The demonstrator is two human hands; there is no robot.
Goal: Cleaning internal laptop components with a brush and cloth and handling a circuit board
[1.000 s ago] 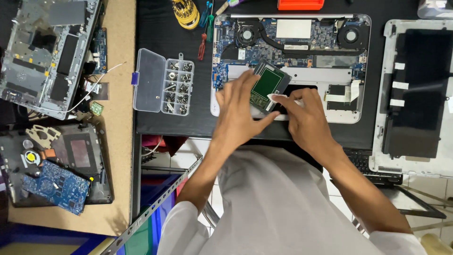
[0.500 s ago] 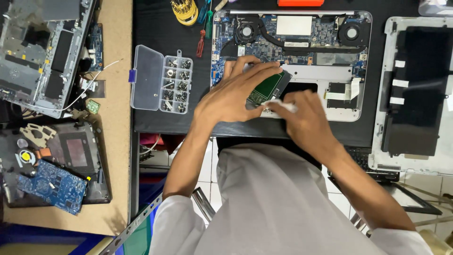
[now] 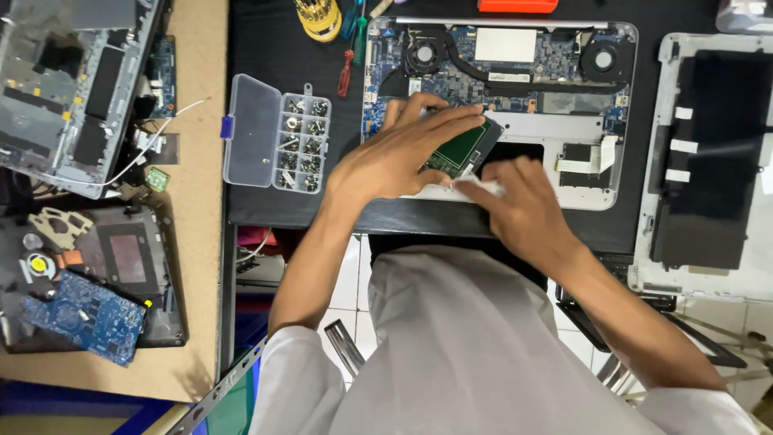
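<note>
An opened silver laptop base [image 3: 604,189] lies on a black mat, its blue motherboard, two fans and heat pipe exposed. My left hand [image 3: 398,153] grips a flat green rectangular board [image 3: 463,149] and holds it tilted over the laptop's lower left area. My right hand [image 3: 523,209] rests at the laptop's front edge just below the board, fingers pinching a small white piece [image 3: 483,187].
A clear screw organizer box [image 3: 278,143] stands open left of the laptop. Screwdrivers [image 3: 346,68] lie above it. A laptop cover with a black panel [image 3: 708,161] sits at right. Dismantled laptop parts and a blue circuit board [image 3: 84,314] fill the wooden bench at left.
My left hand has shifted over the green board and tipped it lower toward the laptop. My right hand moved slightly down and left beneath it.
</note>
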